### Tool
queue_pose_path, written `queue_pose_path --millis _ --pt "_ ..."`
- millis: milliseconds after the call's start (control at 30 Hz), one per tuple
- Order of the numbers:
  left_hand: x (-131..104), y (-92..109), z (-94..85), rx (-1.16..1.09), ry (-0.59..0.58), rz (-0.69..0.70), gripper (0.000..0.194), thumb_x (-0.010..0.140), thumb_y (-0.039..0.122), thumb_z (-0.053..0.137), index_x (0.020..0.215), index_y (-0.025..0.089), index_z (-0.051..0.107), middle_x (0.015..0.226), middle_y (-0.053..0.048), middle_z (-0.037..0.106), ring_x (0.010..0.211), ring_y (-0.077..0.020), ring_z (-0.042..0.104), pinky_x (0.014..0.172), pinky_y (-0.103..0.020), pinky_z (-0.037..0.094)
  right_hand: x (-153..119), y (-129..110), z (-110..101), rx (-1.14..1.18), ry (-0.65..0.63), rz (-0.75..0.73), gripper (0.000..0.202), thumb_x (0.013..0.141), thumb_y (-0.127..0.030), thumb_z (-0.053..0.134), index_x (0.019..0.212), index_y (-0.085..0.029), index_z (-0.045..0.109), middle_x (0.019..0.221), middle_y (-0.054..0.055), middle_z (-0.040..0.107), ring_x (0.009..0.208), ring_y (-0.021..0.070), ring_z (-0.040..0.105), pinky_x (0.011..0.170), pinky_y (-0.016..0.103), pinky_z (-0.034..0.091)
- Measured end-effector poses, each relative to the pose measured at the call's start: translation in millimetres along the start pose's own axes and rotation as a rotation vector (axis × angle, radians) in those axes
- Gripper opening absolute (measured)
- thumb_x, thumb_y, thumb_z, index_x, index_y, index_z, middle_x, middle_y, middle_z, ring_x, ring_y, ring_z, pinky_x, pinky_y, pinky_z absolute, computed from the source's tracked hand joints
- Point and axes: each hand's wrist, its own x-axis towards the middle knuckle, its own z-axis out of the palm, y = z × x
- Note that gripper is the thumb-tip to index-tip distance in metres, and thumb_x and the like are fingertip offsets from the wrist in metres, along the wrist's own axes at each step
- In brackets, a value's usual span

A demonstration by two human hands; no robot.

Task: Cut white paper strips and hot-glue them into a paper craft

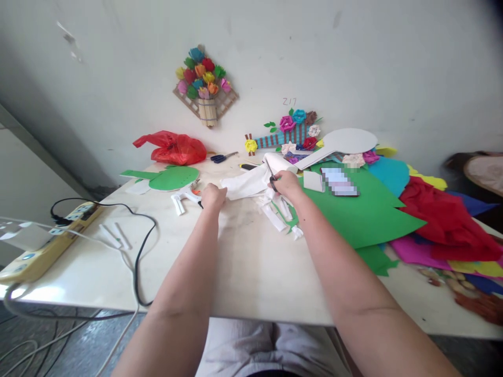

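Note:
A sheet of white crepe paper stretches from a white roll toward the left. My left hand is closed at the sheet's left end and appears to pinch its edge. My right hand grips a pair of scissors by the dark handles, the blades pointing up and left over the paper beside the roll. A white glue gun lies just left of my left hand. Below my right hand are folded white paper strips and small scraps.
Green sheets, a phone and red cloth-like material cover the right side. Dark-blue scissors and a red plastic bag lie at the back. A power strip and loose cables occupy the left.

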Motion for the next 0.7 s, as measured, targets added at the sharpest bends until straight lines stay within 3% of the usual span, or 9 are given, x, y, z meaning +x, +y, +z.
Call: queue_pose_path --millis 133,300,500,700 --pt "-10.1 -1.4 6.5 0.164 -0.008 0.025 0.043 0.055 0.017 0.07 0.095 0.018 0.056 0.076 -0.01 0.066 0.082 -0.0263 0.063 0.065 -0.031 0.044 -9.8 -5.8 -5.9 -0.384 0.041 -0.089 0.029 0.068 -0.035 0.06 0.09 -0.019 0.068 0.092 0.011 0.068 0.088 0.0238 0.062 0.072 0.031 0.046" --pt "-13.9 -1.7 9.6 0.062 -0.131 -0.076 0.052 0.058 0.009 0.065 0.108 0.017 0.052 0.058 -0.004 0.061 0.061 -0.0211 0.062 0.053 -0.027 0.046 -20.4 -19.9 -1.5 -0.445 0.027 -0.205 0.035 0.07 -0.043 0.057 0.098 -0.024 0.067 0.099 0.009 0.067 0.093 0.0248 0.06 0.072 0.031 0.044" --pt "-13.5 -7.0 6.3 -0.04 -0.129 -0.087 0.047 0.064 0.013 0.066 0.108 0.016 0.052 0.054 -0.001 0.059 0.054 -0.0167 0.061 0.05 -0.023 0.045 -22.6 -24.6 4.6 -0.379 -0.202 -0.351 0.047 0.059 -0.052 0.066 0.097 -0.024 0.067 0.092 0.004 0.069 0.085 0.0195 0.06 0.065 0.024 0.041" --pt "-2.6 -11.6 9.5 -0.363 -0.112 -0.151 0.029 0.071 0.023 0.062 0.097 0.015 0.053 0.056 -0.003 0.061 0.048 -0.018 0.059 0.049 -0.028 0.045 -21.0 -17.7 3.5 -0.294 -0.528 -0.488 0.035 0.057 -0.048 0.069 0.082 -0.024 0.072 0.065 -0.003 0.067 0.057 0.0104 0.055 0.052 0.019 0.035"
